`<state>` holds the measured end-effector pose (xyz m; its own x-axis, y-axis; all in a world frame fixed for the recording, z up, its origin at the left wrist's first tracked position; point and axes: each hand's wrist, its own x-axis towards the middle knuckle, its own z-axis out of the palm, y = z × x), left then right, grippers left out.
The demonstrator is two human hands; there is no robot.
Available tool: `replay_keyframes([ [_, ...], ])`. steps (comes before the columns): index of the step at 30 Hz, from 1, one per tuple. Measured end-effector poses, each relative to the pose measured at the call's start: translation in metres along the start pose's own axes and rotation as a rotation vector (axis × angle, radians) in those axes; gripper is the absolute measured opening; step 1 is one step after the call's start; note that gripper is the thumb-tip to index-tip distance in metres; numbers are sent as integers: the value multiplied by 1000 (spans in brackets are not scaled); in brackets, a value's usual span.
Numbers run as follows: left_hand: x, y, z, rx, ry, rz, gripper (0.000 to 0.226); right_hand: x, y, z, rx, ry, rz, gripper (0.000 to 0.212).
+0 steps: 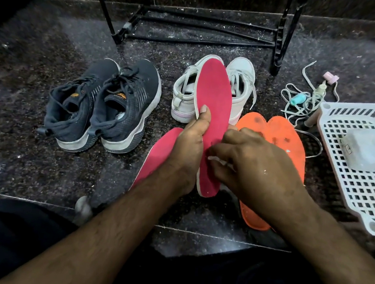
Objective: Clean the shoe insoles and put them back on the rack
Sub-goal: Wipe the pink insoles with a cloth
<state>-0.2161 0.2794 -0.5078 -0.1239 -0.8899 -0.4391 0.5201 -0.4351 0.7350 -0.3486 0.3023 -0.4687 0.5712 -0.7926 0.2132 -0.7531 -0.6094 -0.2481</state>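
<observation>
the left hand [190, 142] held a pink insole [213, 112] upright above the floor, with the thumb pressed on its front face and the other fingers curled behind it. the right hand [254, 165] was at the lower part of this insole, its fingers bent and pinching a small white thing [218, 160] against the pink surface; what this thing was, i could not tell. a second pink insole [156, 157] lay flat on the dark speckled floor [28, 158], just left of the left wrist. two orange insoles [283, 134] lay side by side on the floor under the right hand, partly hidden by it, with dark spots on them. behind the held insole stood a pair of white shoes [240, 82], and to the left of them a pair of dark grey shoes [102, 104]. a black metal rack [204, 29] stood further back. at the right a white plastic basket [368, 190] lay on the floor with a pale block [367, 150] on it, and near it were loose laces [303, 101] and small bottles [298, 99].
</observation>
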Motion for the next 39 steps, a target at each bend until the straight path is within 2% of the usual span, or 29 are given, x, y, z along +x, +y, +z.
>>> replay_keyframes([
  [4, -2, 3, 5, 1, 8, 11, 86, 3, 13, -5, -6, 26, 74, 25],
  [6, -4, 5, 5, 13, 25, -4, 90, 2, 9, -5, -17, -10, 37, 30],
  [8, -6, 7, 3, 45, 48, -23, 83, -1, -1, -5, -3, -40, -33, 33],
  [10, -6, 9, 1, 25, 2, -61, 76, -3, -2, -6, 5, -61, -30, 38],
  [13, -7, 17, -1, -4, -36, -86, 74, -2, 4, -9, 32, -22, 28, 31],
  [17, -8, 27, -2, -69, -33, -65, 74, -5, -15, -5, 124, -41, -32, 26],
  [20, -7, 34, -5, -112, -26, -37, 74, -2, -4, -4, 193, -19, 52, 26],
  [23, -7, 38, -4, -94, -25, 24, 76, -1, 7, -3, 357, 28, 154, 12],
  [27, -6, 38, 0, -216, 6, 113, 67, 0, -2, 0, 526, 38, 225, 11],
  [31, -6, 32, 3, -253, -34, 94, 67, 2, 3, 4, 625, 96, 292, 9],
  [35, -17, 27, 6, -150, -208, -36, 77, 2, 3, 6, 605, 142, 271, 11],
  [39, -17, 25, 14, -161, -92, 9, 62, 1, 6, 6, 520, 141, 244, 15],
])
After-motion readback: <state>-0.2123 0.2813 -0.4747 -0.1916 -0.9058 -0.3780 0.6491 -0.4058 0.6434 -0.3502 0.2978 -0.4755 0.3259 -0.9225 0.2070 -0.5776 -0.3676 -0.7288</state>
